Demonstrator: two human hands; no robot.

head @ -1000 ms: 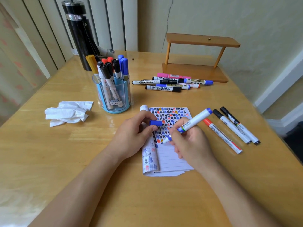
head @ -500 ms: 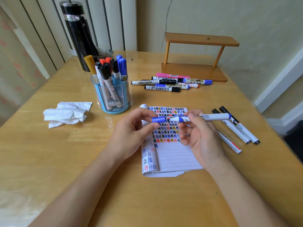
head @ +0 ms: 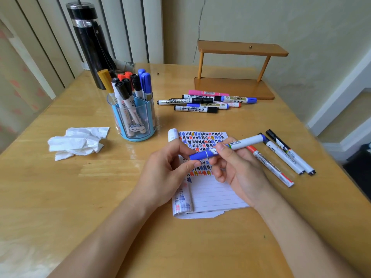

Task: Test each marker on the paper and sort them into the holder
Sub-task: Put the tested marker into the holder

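On the bench [head: 60, 197], holder [head: 133, 119] is packed with upright markers. Both hands pinch the blue marker [head: 226, 148] over the paper [head: 212, 195]: left hand [head: 166, 173] on the cap, right hand [head: 239, 167] on the barrel.

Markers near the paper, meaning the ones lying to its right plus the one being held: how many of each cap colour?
black markers: 2
red marker: 1
blue marker, held over the paper: 1
Total: 4
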